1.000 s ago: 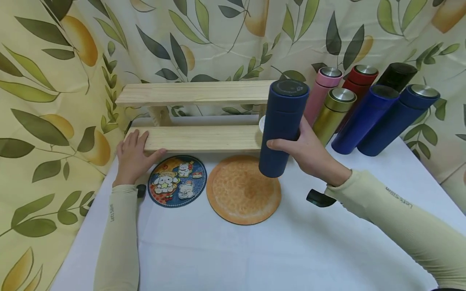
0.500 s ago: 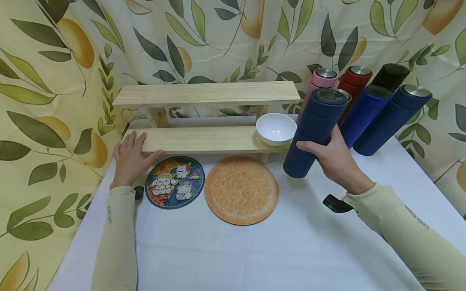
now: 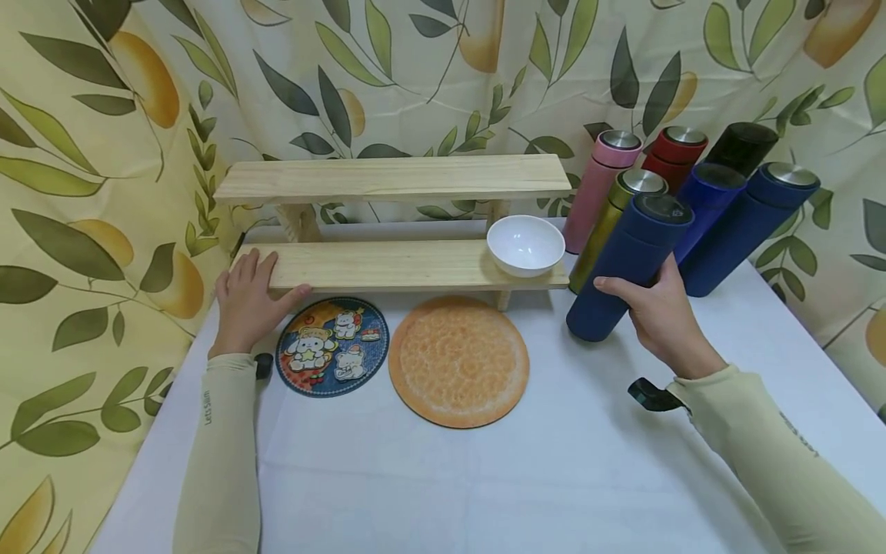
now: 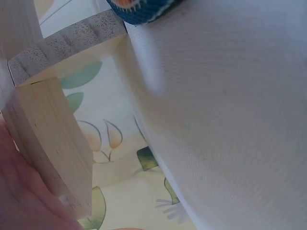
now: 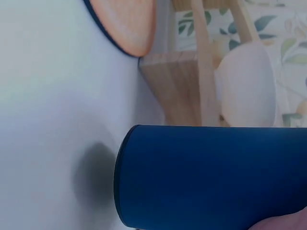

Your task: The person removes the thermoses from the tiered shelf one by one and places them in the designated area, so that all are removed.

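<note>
My right hand (image 3: 664, 315) grips a dark blue thermos bottle (image 3: 626, 265) round its middle, thumb across the near side. The bottle leans, its black lid tipped to the right. In the right wrist view the thermos base (image 5: 129, 177) is close over the white tabletop, with a dark shadow beside it. Just behind it stands a gold thermos (image 3: 599, 240), partly covered. My left hand (image 3: 252, 304) rests on the left end of the lower plank (image 3: 381, 265) of a wooden two-tier rack, fingers extended over it. The left wrist view shows the hand (image 4: 29, 187) beside a rack leg (image 4: 60, 148).
A white bowl (image 3: 526, 254) sits on the lower plank's right end. Pink (image 3: 588, 208), red (image 3: 677, 158), black (image 3: 743, 146), royal blue (image 3: 709, 200) and navy (image 3: 747, 227) bottles crowd the right. A cartoon mat (image 3: 332, 346) and round tan mat (image 3: 459, 362) lie before the rack.
My right hand has carried the dark blue thermos rightward, from in front of the bowl to in front of the gold bottle, uncovering the bowl. My left hand stays on the rack.
</note>
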Tool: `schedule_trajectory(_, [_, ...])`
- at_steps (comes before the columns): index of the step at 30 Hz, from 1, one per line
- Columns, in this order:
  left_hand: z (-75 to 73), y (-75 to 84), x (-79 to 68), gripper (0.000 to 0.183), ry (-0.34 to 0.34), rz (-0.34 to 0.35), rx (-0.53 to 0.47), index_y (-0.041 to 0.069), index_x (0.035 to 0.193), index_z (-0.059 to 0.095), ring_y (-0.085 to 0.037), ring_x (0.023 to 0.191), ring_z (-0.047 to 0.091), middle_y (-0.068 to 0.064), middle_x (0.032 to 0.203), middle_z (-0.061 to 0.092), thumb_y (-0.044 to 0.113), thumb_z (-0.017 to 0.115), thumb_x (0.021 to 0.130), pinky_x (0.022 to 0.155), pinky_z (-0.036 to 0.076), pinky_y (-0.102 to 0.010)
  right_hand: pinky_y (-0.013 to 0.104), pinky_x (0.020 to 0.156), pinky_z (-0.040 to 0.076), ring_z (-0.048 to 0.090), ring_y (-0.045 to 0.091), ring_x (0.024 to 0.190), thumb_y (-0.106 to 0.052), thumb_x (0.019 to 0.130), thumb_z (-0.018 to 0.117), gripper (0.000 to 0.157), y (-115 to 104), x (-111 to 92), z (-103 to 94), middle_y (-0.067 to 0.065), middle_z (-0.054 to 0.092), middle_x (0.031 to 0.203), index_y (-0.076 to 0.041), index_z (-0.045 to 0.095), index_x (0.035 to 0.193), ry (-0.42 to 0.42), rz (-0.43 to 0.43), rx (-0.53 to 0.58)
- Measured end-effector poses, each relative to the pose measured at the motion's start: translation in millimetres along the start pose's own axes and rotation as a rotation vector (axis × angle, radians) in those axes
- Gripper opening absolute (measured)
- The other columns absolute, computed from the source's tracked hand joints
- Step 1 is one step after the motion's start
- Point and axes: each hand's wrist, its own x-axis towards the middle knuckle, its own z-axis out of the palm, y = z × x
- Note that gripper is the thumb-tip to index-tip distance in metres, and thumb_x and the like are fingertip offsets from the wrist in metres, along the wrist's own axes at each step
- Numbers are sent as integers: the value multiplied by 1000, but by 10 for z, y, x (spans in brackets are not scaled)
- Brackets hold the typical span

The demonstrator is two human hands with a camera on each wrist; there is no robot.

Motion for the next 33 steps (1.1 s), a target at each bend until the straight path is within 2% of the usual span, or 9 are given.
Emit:
schedule_trajectory(12, [-13, -24, -49, 101, 12, -7, -5, -4, 162, 37, -51, 157, 16, -33, 169, 23, 68, 65, 97, 123, -1, -68, 48, 129, 14, 19, 27, 158, 1, 99, 75, 98, 146, 30, -108, 3, 13, 177, -37, 15, 166, 61, 5, 66])
schedule_trajectory(19, [-1, -58, -103, 102, 27, -11, -6, -3, 162, 37, -50, 157, 16, -32, 169, 23, 71, 63, 97, 123, -1, -68, 44, 129, 13, 18, 26, 159, 2, 99, 74, 99, 198, 50, -125, 3, 10, 177, -37, 13, 167, 55, -4, 66])
schedule_trajectory(27, [-30, -83, -49, 101, 46, 13, -7, -3, 161, 40, -50, 157, 17, -33, 168, 25, 72, 62, 97, 123, -1, -67, 54, 129, 8, 14, 30, 162, 3, 99, 73, 102, 271, 68, -81, 4, 11, 177, -39, 9, 168, 46, -44, -37])
schedule_trajectory(30, [-80, -46, -43, 97, 40, 19, -21, -5, 159, 41, -53, 156, 19, -36, 165, 29, 67, 63, 99, 122, 2, -70, 58, 128, 6, 9, 33, 164, -7, 102, 73, 101, 223, 27, -78, 5, 5, 179, -36, 3, 169, 79, -37, -133])
schedule_trajectory(31, [-100, -30, -41, 95, 44, 19, -28, -6, 158, 41, -54, 155, 20, -37, 164, 30, 65, 63, 100, 121, 4, -72, 56, 128, 6, 8, 33, 164, -11, 103, 73, 101, 183, 1, -88, 5, 4, 179, -34, 2, 169, 108, -66, -183])
schedule_trajectory(33, [-166, 46, -48, 88, 60, 21, -54, -7, 158, 41, -56, 154, 21, -37, 163, 33, 58, 63, 102, 120, 8, -74, 49, 130, 5, 9, 30, 164, -18, 102, 74, 98, 46, -57, -127, 5, 6, 178, -28, 5, 171, 193, -195, -290])
